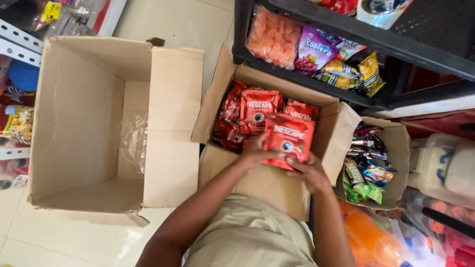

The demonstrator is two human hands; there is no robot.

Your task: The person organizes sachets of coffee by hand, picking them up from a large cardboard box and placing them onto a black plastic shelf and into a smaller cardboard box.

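Both of your hands are on the same red coffee pouch (288, 138). Your left hand (255, 153) grips its lower left edge, fingers curled behind it, and your right hand (311, 173) pinches the bottom right corner from below. So each hand is closed on the pouch, and it stands nearly upright, tilted slightly, just above the near end of the middle cardboard box (257, 183).

That box is packed at its far end with more red pouches (247, 116) of the same kind (some upright, some slumped on their sides), and the one you hold sits just in front of them, touching or nearly touching the closest.

To your left, a larger cardboard box (79, 128) lies open with only a sheet of clear plastic film (133, 138) along its inner wall. To your right, a smaller open box (391, 148) holds mixed snack packets (368, 168) in blue, green and yellow.

Beyond the middle box, a black shelf (376, 39) carries a bag of orange sweets (274, 37), a purple packet (314, 49) and yellow packets (356, 74) side by side. The floor is pale tile (173, 20).
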